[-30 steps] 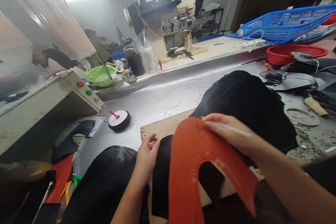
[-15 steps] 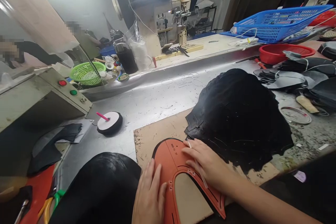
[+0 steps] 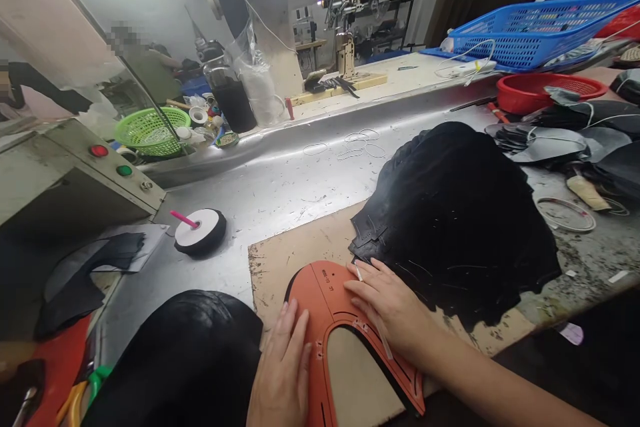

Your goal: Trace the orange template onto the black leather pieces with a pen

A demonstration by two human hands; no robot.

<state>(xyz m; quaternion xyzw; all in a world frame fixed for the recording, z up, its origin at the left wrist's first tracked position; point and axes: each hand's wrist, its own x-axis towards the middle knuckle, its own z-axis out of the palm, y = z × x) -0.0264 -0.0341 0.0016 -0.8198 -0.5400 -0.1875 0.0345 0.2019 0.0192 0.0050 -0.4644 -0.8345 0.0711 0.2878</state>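
Observation:
An orange shoe-upper template (image 3: 325,300), U-shaped with printed characters and slots, lies over a black leather piece (image 3: 289,288) whose dark edge shows along its left and inner rim. My left hand (image 3: 283,363) rests on the template's left side with fingers stretched out, holding nothing. On the opposite side, my right hand (image 3: 390,307) presses down on the template. A thin whitish pen (image 3: 383,337) is tucked in its fingers, one end by the fingertips and the other sticking out below the palm. Beneath everything is a tan board (image 3: 280,257).
A big pile of black leather pieces (image 3: 460,227) sits right of my hands, another black stack (image 3: 185,360) to the left. Behind are a tape roll (image 3: 200,230), a green basket (image 3: 150,130), a red basket (image 3: 545,93), a blue basket (image 3: 525,33) and a sewing machine (image 3: 345,13).
The view has tilted and shifted slightly. Both hands stay on the template with almost no movement against it, and the pen remains in my right hand.

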